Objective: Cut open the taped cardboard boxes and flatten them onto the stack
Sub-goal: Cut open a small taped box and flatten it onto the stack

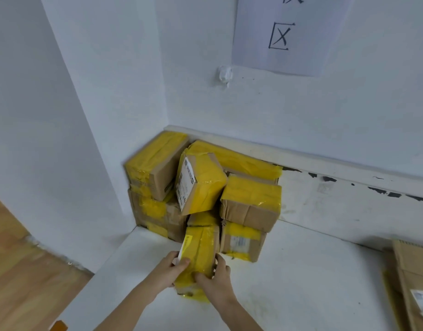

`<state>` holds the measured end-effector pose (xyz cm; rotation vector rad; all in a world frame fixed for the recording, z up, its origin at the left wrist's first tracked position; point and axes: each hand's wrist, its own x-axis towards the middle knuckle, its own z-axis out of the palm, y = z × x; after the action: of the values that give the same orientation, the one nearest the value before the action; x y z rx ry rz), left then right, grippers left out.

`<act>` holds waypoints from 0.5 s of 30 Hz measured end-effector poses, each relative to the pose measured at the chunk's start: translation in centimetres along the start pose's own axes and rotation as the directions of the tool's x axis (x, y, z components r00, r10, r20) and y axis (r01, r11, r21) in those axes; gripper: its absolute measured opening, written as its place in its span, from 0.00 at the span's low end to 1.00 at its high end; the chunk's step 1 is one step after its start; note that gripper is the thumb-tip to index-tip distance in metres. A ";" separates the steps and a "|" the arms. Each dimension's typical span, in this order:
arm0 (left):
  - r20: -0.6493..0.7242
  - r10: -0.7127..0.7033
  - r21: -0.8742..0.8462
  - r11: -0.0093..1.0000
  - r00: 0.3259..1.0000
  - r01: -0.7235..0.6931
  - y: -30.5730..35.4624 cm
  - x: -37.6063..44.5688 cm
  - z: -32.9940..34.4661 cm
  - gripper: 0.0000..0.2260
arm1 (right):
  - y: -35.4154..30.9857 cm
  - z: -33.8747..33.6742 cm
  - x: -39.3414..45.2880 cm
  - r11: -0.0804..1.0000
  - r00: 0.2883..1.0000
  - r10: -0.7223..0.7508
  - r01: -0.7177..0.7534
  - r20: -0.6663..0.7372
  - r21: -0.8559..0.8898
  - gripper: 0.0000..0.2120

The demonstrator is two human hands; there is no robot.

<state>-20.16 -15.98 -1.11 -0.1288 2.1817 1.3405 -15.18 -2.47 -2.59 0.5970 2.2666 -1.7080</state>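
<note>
Yellow-taped brown boxes, white floor

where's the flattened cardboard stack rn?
Head view, far right edge: the flattened brown cardboard stack lies on the white floor, right of the yellow-taped box pile.

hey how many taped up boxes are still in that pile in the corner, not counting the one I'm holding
6 that I can make out: top left, tilted centre, long one behind by the wall, right, lower left, lower right. Others may be hidden underneath.

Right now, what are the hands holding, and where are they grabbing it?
Both hands hold one yellow-taped box at its near end: left hand on its left side, right hand on its right side.
</note>
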 end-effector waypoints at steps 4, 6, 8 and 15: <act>0.037 0.015 0.148 0.989 0.999 -0.021 -0.3 -2.5 1.4 0.15 | 1.8 -1.7 -2.4 0.999 0.999 -0.035 0.035 0.001 0.021 0.31; 0.098 -0.012 0.183 0.983 0.995 -0.006 -0.7 -3.3 2.6 0.17 | 3.1 -3.1 -3.5 0.998 0.998 -0.056 0.056 -0.022 -0.013 0.29; 0.140 -0.075 0.169 0.984 0.987 0.051 -0.7 -3.9 3.8 0.17 | 4.4 -4.5 -4.7 0.997 0.998 -0.065 0.065 -0.001 -0.043 0.27; 0.038 -0.054 0.190 0.981 0.998 0.045 1.3 -2.4 5.2 0.23 | 7.7 -5.5 -6.6 0.994 0.993 -0.078 0.084 0.090 -0.068 0.27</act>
<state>-16.49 -11.42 -0.58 -0.0803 2.2413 1.0925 -5.54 3.43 -4.84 0.4124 2.3088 -1.6464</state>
